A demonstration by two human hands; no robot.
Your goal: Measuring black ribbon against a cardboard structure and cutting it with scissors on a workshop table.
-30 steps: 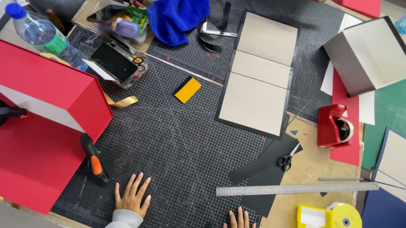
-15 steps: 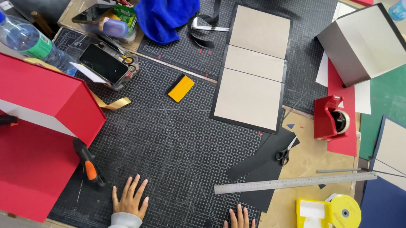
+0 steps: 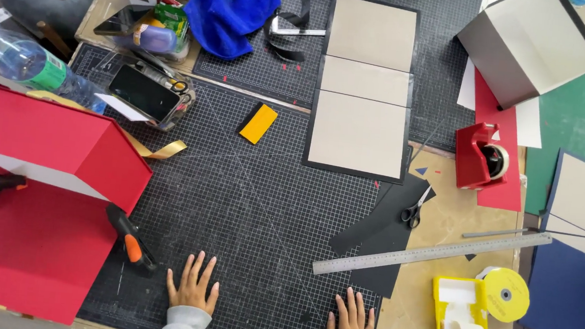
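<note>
My left hand (image 3: 192, 288) lies flat, fingers spread, on the black gridded cutting mat (image 3: 246, 210) near its front edge. My right hand (image 3: 351, 323) rests flat on the same mat, further right. Neither hand holds anything. A black-and-orange clamp (image 3: 129, 238) lies just left of my left hand, beside a large red box (image 3: 47, 143) with its red lid sheet (image 3: 24, 254). A steel ruler (image 3: 433, 253) lies diagonally just above my right hand, across black paper (image 3: 385, 229). A grey board panel in three sections with a black border (image 3: 364, 89) lies further back.
An orange scraper (image 3: 259, 123), scissors (image 3: 412, 214), a red tape dispenser (image 3: 480, 156) and a yellow tape dispenser (image 3: 465, 324) lie around. A blue cloth (image 3: 232, 4), a phone (image 3: 143, 93), a water bottle (image 3: 26, 63) and a grey-and-white box (image 3: 529, 44) sit at the back.
Both hands stay flat on the mat. The view has shifted a little, so everything sits slightly lower and more to the left.
</note>
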